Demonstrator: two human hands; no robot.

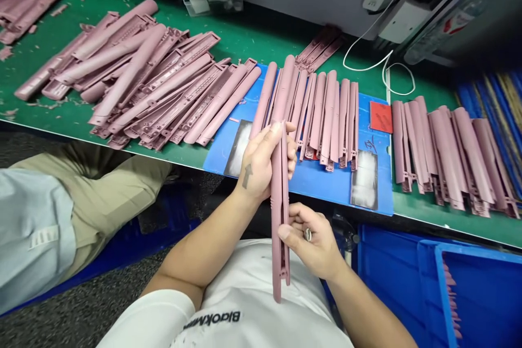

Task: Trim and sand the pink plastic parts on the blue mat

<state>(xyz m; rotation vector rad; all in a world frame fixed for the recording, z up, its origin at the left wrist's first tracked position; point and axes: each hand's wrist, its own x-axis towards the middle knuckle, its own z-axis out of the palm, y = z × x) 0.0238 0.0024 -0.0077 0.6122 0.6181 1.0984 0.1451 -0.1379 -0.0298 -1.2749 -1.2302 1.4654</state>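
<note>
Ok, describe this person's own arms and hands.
The left arm has a short white sleeve; no sleeve shows on the right. The left hand bears a dark arrow-shaped mark near the wrist. The right hand shows no such mark. Neither hand wears a glove.

A green bench [265, 38] spans the frame. Directly on it lie a jumbled heap of pink casings [141, 62] at left, a blue mat [318, 182] centrally, a clear box [212, 0] upper centre, and a casing row [448, 157] at right.
</note>
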